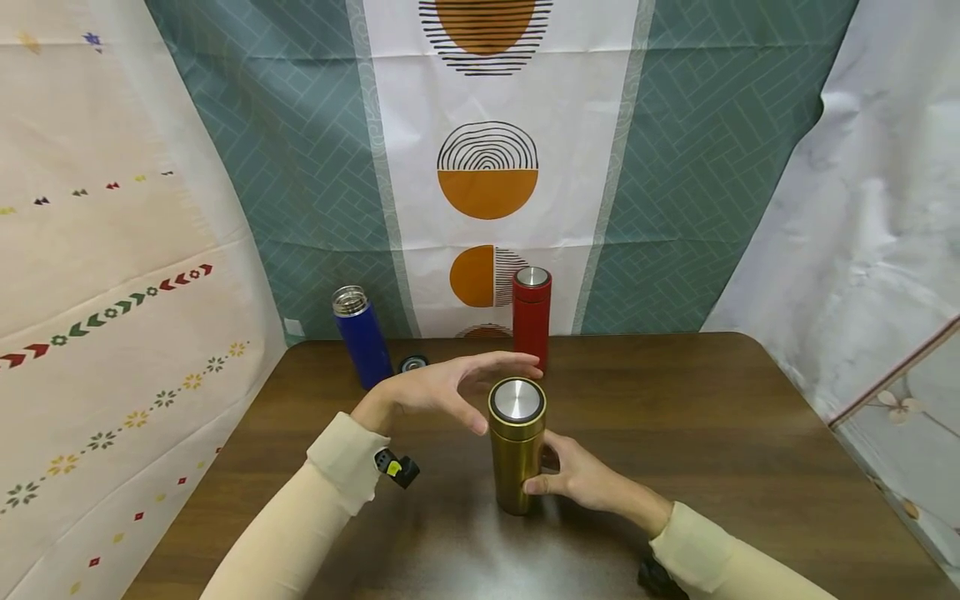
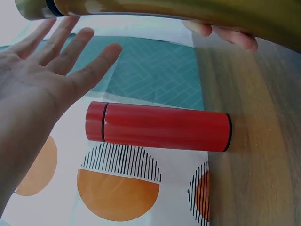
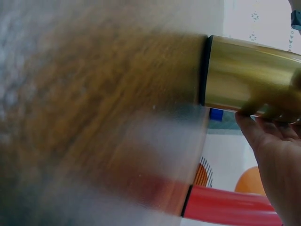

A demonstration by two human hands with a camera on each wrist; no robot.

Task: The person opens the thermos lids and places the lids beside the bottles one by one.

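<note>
Gold and metallic, a flask [image 1: 517, 467] with a silver-topped lid [image 1: 517, 400] stands upright in the head view, the right grip [image 1: 581, 479] clamped around its body below the lid. The left grip [image 1: 442, 387] is spread apart, thumb and fingers arched beside the lid, holding nothing. Just beyond the left fingertips is a capped red flask [image 1: 531, 325]. Beyond the left wrist, a blue flask [image 1: 365, 346] shows its bare steel mouth; a small round cap [image 1: 413, 363] lies beside it on the wooden desk [image 1: 637, 400].

Left wrist view: the left grip's fingers reach out, spread, near the lid end; the right grip's fingertips show farther down the gold body.

Right wrist view: the right grip's fingers press the gold side. Whether the base touches the desk, I cannot tell.

The step appears to be steadying the flask for work at its lid; the next move probably calls for the left grip to close round that lid while the right holds firm.
</note>
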